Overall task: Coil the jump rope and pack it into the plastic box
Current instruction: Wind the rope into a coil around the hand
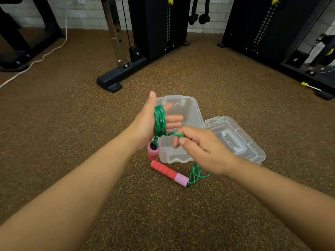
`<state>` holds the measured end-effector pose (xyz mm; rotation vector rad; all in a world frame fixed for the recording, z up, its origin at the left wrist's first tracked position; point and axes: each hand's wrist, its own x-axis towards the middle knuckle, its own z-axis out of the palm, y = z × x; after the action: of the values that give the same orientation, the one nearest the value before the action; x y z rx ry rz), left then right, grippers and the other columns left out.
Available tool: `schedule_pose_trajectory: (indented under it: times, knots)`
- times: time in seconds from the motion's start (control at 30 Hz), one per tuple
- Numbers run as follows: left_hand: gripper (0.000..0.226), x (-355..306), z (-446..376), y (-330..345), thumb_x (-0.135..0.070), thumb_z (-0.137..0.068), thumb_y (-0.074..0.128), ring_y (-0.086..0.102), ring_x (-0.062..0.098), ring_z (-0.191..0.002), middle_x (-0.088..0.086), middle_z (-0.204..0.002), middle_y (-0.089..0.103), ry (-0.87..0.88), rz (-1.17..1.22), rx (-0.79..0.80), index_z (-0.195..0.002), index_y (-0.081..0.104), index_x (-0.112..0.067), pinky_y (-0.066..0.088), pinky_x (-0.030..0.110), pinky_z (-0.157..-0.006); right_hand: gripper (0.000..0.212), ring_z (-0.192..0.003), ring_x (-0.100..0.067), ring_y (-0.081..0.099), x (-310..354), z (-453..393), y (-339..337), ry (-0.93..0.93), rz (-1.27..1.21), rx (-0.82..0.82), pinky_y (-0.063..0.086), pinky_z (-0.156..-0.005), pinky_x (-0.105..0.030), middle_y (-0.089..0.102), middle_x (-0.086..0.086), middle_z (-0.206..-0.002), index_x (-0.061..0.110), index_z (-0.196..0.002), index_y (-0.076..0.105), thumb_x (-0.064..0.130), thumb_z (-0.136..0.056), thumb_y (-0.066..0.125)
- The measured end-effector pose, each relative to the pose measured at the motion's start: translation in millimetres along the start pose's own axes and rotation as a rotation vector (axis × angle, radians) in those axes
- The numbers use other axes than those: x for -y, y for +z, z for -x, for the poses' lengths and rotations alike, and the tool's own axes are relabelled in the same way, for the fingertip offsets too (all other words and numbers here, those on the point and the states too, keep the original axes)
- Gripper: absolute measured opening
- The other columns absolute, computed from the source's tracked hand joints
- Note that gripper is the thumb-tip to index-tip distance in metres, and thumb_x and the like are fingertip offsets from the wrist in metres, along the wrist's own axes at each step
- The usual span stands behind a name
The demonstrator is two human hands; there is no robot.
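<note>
Green jump rope is mostly looped round the left hand, held upright with straight fingers, one handle dangling underneath. The right hand pinches the loose strand just beside the loops. The leftover slack drops behind that hand, partly hidden, to the second handle, which lies slantwise on the floor in front of the open box.

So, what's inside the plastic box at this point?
Nothing shows in the plastic box; its far half looks bare. The left hand, right hand and green rope cover its near part.
</note>
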<state>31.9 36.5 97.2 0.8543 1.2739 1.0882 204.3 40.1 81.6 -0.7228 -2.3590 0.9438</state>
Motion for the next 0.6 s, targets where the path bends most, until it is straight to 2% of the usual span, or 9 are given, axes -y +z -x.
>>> schedule_pose_trajectory:
  times: [0.07, 0.13, 0.17, 0.23, 0.3, 0.37, 0.47, 0.53, 0.6]
  knots:
    - [0.084, 7.0, -0.2, 2.5, -0.072, -0.086, 0.005, 0.059, 0.015, -0.116, 0.003, -0.119, 0.068, 0.010, -0.166, 0.052, -0.142, 0.042, -0.022, 0.033, 0.038, -0.111, 0.019, -0.061, 0.002, 0.052, 3.9, -5.2, -6.6, -0.036, -0.016, -0.030, 0.036, -0.059, -0.020, 0.066, 0.017, -0.077, 0.020, -0.083, 0.060, 0.024, -0.092, 0.043]
    - [0.091, 12.0, 0.2, 3.1, -0.077, -0.082, 0.004, 0.050, 0.014, -0.126, 0.000, -0.131, 0.060, 0.054, -0.283, 0.125, -0.141, 0.043, -0.021, 0.027, 0.042, -0.116, 0.022, -0.062, -0.004, 0.054, 4.0, -9.4, -10.6, -0.058, 0.010, -0.047, 0.042, -0.060, -0.029, 0.063, 0.008, -0.072, 0.024, -0.086, 0.060, 0.032, -0.093, 0.041]
    - [0.094, 12.9, 0.9, 3.3, -0.076, -0.083, 0.001, 0.055, 0.021, -0.122, 0.008, -0.130, 0.061, 0.065, -0.312, 0.176, -0.137, 0.048, -0.015, 0.032, 0.045, -0.112, 0.022, -0.063, -0.007, 0.056, 3.8, -11.5, -12.7, -0.064, 0.010, -0.058, 0.046, -0.062, -0.032, 0.061, 0.008, -0.070, 0.024, -0.086, 0.060, 0.033, -0.094, 0.041]
    - [0.095, 12.1, 5.8, 6.1, -0.067, -0.087, -0.009, 0.067, 0.038, -0.097, 0.029, -0.106, 0.067, 0.030, -0.351, 0.264, -0.128, 0.053, -0.007, 0.048, 0.050, -0.096, 0.021, -0.066, -0.009, 0.058, -0.2, -15.3, -17.3, -0.048, -0.005, -0.110, 0.049, -0.066, -0.030, 0.062, 0.005, -0.070, 0.023, -0.086, 0.060, 0.031, -0.095, 0.043]
    - [0.095, 9.7, 10.5, 9.2, -0.069, -0.084, -0.011, 0.068, 0.040, -0.072, 0.035, -0.089, 0.067, -0.022, -0.382, 0.338, -0.127, 0.050, -0.011, 0.051, 0.056, -0.081, 0.020, -0.072, -0.014, 0.060, -6.8, -18.4, -23.1, -0.019, 0.018, -0.163, 0.049, -0.069, -0.030, 0.065, 0.000, -0.075, 0.025, -0.087, 0.060, 0.030, -0.096, 0.043]
    - [0.099, 7.7, 12.3, 9.5, -0.074, -0.079, -0.010, 0.065, 0.034, -0.059, 0.033, -0.085, 0.068, -0.053, -0.389, 0.393, -0.130, 0.048, -0.012, 0.053, 0.051, -0.072, 0.020, -0.070, -0.016, 0.057, -15.3, -20.4, -28.5, 0.020, 0.074, -0.178, 0.046, -0.068, -0.035, 0.063, -0.002, -0.074, 0.028, -0.086, 0.058, 0.032, -0.096, 0.042]
    - [0.093, 2.8, 12.6, 9.1, -0.078, -0.078, 0.002, 0.063, 0.028, -0.049, 0.023, -0.077, 0.071, -0.118, -0.368, 0.478, -0.128, 0.052, -0.017, 0.054, 0.032, -0.057, 0.023, -0.070, -0.016, 0.054, -31.4, -21.2, -31.6, 0.087, 0.153, -0.147, 0.046, -0.070, -0.042, 0.059, 0.002, -0.073, 0.029, -0.084, 0.054, 0.038, -0.096, 0.038]
    - [0.074, -0.5, 13.5, 8.8, -0.067, -0.088, 0.023, 0.063, 0.021, -0.048, 0.014, -0.064, 0.069, -0.153, -0.397, 0.536, -0.117, 0.063, -0.011, 0.051, 0.026, -0.052, 0.025, -0.068, -0.016, 0.053, -38.1, -19.7, -28.1, 0.127, 0.114, -0.106, 0.045, -0.068, -0.041, 0.057, 0.000, -0.070, 0.031, -0.079, 0.053, 0.040, -0.097, 0.037]
    - [0.053, -0.8, 15.6, 8.4, -0.048, -0.095, 0.035, 0.063, 0.017, -0.047, 0.009, -0.059, 0.068, -0.137, -0.381, 0.550, -0.111, 0.067, -0.008, 0.050, 0.023, -0.050, 0.027, -0.062, -0.008, 0.046, -41.0, -17.8, -22.6, 0.151, 0.032, -0.085, 0.041, -0.064, -0.032, 0.049, 0.007, -0.065, 0.034, -0.074, 0.050, 0.036, -0.099, 0.039]
